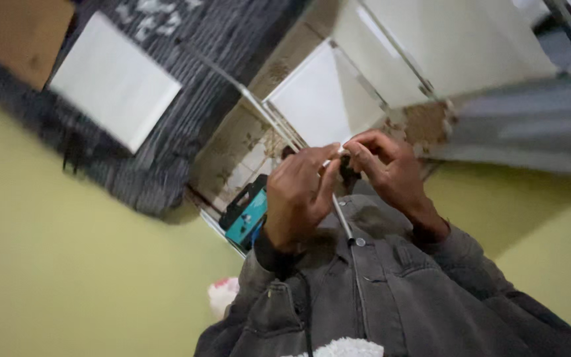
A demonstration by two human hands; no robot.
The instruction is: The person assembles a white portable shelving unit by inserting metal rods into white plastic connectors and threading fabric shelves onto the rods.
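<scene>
Small white piece (340, 153) pinched between fingertips of left hand (302, 195) and right hand (388, 165), above thin metal rod (342, 221). Fine fitting step judged underway; steady, precise grip called for next.

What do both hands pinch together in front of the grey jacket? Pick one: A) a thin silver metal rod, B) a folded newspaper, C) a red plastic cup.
A: the left hand and right hand meet at the top of the thin silver metal rod, which runs down over the grey jacket.
</scene>
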